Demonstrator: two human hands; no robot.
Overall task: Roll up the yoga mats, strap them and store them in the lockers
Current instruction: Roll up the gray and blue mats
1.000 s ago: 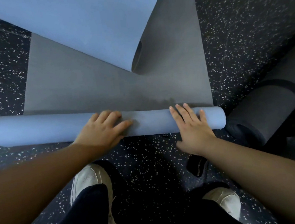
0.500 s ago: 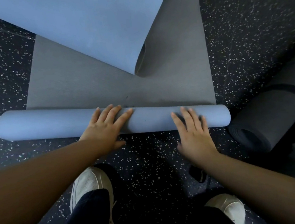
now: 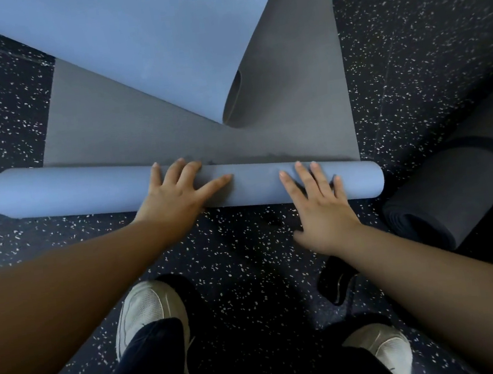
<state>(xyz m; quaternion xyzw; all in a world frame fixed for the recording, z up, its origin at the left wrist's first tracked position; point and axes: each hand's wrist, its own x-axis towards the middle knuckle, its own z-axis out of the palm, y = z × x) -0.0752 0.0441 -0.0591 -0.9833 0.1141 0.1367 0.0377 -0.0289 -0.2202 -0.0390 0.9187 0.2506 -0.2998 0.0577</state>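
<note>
On speckled floor near feet, blue yoga mat (image 3: 86, 189), half rolled, lies w/ left hand (image 3: 175, 195) & right hand (image 3: 321, 206) flat on it, fingers straight, gripping nothing; uneven push could skew roll toward far curled end

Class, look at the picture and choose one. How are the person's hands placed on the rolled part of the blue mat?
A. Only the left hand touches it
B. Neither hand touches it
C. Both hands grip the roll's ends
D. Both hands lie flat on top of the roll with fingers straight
D: the left hand and right hand both press straight fingers on the blue roll, away from its ends.
</note>
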